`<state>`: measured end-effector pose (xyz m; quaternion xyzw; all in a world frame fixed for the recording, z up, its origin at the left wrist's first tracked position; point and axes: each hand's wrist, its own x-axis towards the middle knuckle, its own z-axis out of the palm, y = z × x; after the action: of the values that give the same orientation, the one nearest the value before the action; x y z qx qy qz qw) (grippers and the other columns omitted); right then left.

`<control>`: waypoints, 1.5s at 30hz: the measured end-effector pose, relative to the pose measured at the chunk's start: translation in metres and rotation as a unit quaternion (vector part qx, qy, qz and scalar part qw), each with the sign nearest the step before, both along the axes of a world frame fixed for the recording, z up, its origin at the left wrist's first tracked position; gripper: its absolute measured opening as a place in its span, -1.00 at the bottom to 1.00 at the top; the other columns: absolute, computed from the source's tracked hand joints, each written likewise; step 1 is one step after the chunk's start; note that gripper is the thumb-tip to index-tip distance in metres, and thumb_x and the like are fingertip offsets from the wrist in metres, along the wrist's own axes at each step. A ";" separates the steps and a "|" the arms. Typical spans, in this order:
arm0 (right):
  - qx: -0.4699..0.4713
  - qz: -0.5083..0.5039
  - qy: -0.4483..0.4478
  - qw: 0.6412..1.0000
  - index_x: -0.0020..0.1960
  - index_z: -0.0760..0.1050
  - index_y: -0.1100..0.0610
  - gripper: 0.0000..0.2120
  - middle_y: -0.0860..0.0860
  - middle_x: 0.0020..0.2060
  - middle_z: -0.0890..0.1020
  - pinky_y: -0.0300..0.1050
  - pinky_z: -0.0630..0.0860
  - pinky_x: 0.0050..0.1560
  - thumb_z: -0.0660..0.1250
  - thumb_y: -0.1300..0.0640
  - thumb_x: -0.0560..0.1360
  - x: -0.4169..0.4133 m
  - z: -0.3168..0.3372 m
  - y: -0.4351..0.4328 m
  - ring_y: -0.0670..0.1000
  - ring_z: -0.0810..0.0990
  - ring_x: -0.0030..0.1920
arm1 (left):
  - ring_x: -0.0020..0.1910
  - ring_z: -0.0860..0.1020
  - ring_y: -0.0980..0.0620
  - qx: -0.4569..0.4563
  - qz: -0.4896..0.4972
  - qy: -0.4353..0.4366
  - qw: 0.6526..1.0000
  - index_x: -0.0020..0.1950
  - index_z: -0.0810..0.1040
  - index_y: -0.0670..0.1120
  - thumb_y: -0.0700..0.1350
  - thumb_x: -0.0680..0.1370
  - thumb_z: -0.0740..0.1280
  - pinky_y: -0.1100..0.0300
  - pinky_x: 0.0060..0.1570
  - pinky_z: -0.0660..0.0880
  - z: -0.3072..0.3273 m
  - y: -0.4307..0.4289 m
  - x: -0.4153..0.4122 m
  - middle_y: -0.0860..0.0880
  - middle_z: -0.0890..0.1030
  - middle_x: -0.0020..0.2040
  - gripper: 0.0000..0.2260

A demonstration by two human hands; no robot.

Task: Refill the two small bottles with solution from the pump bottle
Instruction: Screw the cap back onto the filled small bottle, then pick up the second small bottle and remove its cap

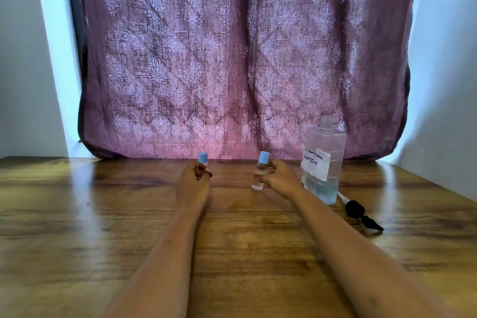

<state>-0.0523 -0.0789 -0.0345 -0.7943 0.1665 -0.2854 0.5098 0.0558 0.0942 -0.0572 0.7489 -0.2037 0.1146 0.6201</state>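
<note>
Blue-capped, the near small bottle [260, 175] is clamped in the fingers of the right hand [280, 179] just left of the pump bottle [322, 162], and the far small bottle [203, 158] in those of the left hand [192, 183]. Uncapping is judged next, needing a twist.

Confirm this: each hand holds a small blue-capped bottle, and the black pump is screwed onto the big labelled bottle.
Not quite. The head view shows the black pump lying on the table beside the big labelled bottle, its threaded neck bare. Otherwise right: the left hand holds the left small bottle, the right hand the right small bottle.
</note>
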 end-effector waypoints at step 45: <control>-0.266 0.027 0.010 0.964 -0.08 0.53 0.10 -0.90 -0.01 -0.15 0.60 -0.31 0.41 -0.16 0.43 0.17 0.44 0.069 0.030 0.061 -0.06 0.56 -0.12 | -0.05 0.58 -0.02 0.032 -0.053 0.029 0.998 0.02 0.52 0.04 -0.11 0.40 0.49 0.10 -0.01 0.52 -0.011 -0.015 0.011 0.01 0.64 -0.01 -0.75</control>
<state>0.0169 -0.0184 -0.0044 -0.9083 0.0680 -0.2972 0.2864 0.0670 0.0788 -0.0677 0.7593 -0.2289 0.0534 0.6068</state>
